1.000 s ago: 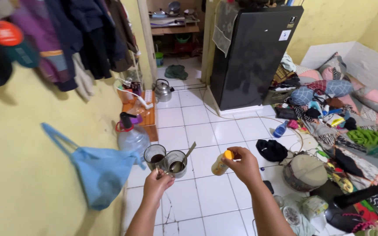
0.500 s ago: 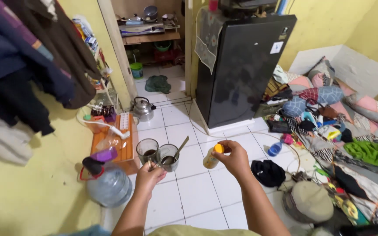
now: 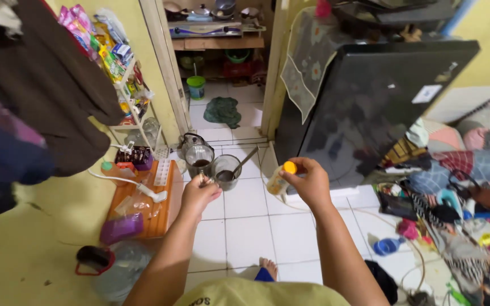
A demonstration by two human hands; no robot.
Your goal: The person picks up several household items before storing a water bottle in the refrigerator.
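Hands carry drinkware: left hand (image 3: 198, 194) pinches handles of two glass mugs (image 3: 213, 166), spoon (image 3: 244, 160) inside one; right hand (image 3: 307, 180) grips small bottle (image 3: 277, 179), tilted.

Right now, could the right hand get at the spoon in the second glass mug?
Probably not freely: the right hand is already wrapped around a small bottle with an orange cap. The spoon leans toward it with open air between, but the fingers are occupied.

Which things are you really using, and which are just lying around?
In use:
left hand carrying two glass mugs, one holding a spoon
right hand holding a small bottle

Lying about:
kettle
water jug
fridge
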